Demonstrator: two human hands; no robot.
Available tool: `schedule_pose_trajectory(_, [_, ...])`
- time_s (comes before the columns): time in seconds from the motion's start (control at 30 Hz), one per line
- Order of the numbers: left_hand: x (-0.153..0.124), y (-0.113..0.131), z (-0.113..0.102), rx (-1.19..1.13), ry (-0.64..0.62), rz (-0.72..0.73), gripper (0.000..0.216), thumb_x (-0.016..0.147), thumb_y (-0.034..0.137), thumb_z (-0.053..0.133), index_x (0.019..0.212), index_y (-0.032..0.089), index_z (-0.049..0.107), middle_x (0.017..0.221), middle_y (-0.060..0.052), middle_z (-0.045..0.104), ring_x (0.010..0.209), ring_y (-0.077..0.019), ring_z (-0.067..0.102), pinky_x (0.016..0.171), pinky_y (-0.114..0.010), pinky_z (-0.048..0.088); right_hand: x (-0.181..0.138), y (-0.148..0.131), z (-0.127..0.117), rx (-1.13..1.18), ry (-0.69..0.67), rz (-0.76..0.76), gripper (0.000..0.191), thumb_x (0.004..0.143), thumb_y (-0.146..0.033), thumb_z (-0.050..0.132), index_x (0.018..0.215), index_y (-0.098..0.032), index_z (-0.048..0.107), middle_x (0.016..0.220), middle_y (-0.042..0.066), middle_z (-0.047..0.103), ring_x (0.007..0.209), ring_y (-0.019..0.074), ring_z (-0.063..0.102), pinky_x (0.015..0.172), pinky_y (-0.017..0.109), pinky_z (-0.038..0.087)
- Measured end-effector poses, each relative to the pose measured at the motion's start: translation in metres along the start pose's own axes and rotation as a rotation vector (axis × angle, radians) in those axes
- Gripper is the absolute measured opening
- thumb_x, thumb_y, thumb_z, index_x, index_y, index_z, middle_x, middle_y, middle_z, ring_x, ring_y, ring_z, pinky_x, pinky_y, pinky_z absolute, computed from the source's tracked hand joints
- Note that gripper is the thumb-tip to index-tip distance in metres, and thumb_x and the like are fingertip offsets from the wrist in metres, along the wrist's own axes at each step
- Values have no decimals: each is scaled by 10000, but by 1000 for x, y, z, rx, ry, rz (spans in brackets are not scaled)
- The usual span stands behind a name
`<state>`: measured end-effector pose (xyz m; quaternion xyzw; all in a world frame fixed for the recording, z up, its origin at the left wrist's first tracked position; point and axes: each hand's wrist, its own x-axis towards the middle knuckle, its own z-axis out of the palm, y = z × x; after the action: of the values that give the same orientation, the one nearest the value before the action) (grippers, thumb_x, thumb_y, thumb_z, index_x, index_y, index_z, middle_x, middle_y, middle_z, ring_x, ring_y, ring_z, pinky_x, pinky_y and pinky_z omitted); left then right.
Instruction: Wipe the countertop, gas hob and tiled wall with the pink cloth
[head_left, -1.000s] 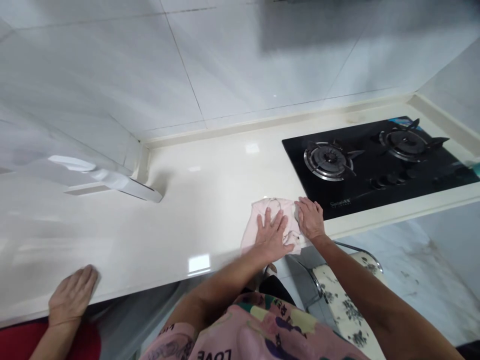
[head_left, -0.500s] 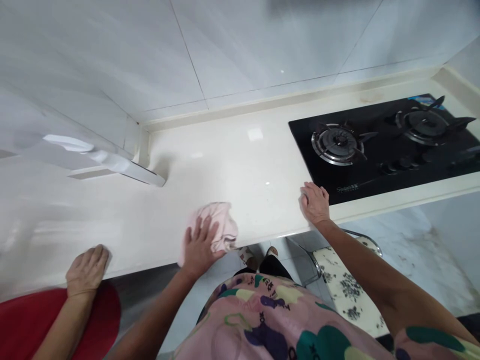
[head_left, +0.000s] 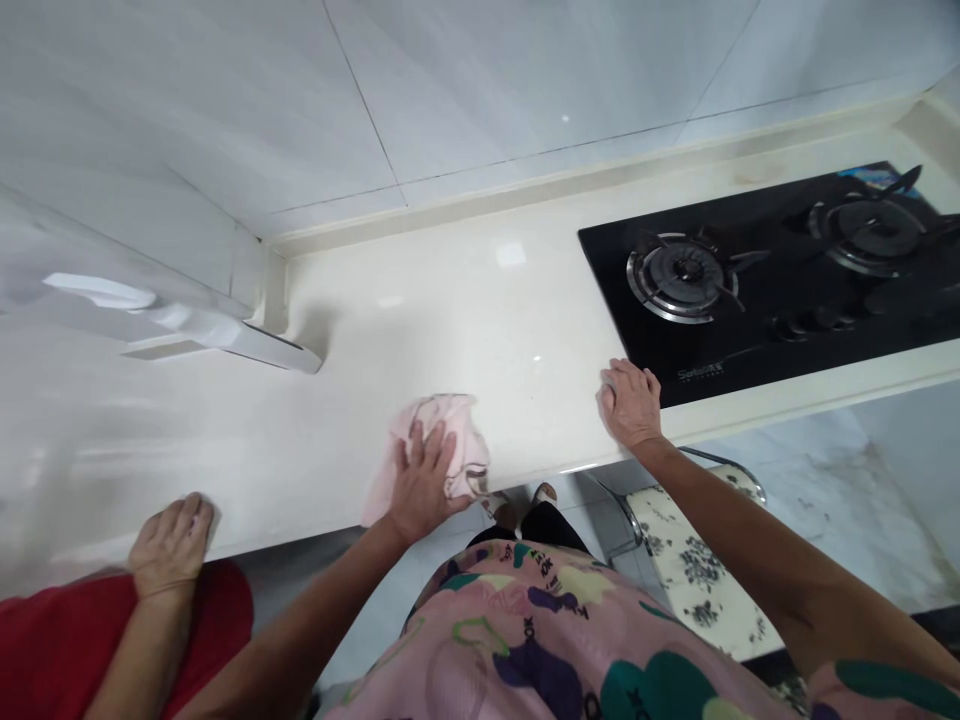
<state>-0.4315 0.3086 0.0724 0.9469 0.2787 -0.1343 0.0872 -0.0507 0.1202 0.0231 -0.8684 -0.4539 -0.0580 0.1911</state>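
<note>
A pink cloth (head_left: 474, 440) with dark trim lies bunched near the front edge of the pale countertop (head_left: 450, 320). Pressed flat on top of it is my left hand (head_left: 426, 490), fingers spread. Part of the cloth under the palm is hidden. My right hand (head_left: 631, 405) rests on the countertop beside the left front corner of the black gas hob (head_left: 660, 375). Its fingers lie on the surface, slightly bent, with nothing seen in them.
Another person's hand (head_left: 174, 540) rests on the counter edge at left, below it a red garment (head_left: 202, 625). A white upright fixture (head_left: 270, 345) stands at the back left. A chair with a floral seat (head_left: 690, 560) is below the counter at right.
My left hand has slid a little to the right and away from me, taking the cloth along. My right hand stays at the hob's corner. The view has shifted slightly.
</note>
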Motion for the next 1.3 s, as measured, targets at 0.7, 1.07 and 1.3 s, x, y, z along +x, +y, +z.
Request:
schedule_pose_trajectory(0.7, [207, 108, -47, -158, 123, 73, 839, 991, 734, 466, 1693, 306, 301, 1809, -68, 120, 1666, -385, 34, 1291, -687, 158, 2, 1, -1, 3, -2, 26, 331, 1019, -230, 401, 1243, -206, 644, 1438, 118, 660, 1412, 245, 521, 1261, 470, 239])
schedule_pose_trajectory(1.07, [108, 71, -17, -40, 241, 343, 617, 1074, 535, 439, 1623, 256, 437, 1762, -138, 284, 1652, -352, 177, 1283, -644, 204, 4, -2, 2, -8, 5, 44, 313, 1008, -230, 421, 1219, -201, 651, 1440, 123, 662, 1408, 250, 524, 1245, 490, 263])
schedule_pose_trajectory(1.3, [73, 78, 0, 12, 182, 467, 671, 1057, 580, 479, 1648, 277, 384, 1757, -118, 305, 1646, -354, 198, 1281, -649, 199, 4, -4, 0, 2, 7, 48, 321, 1001, -233, 421, 1214, -204, 659, 1431, 128, 667, 1400, 254, 526, 1242, 495, 259])
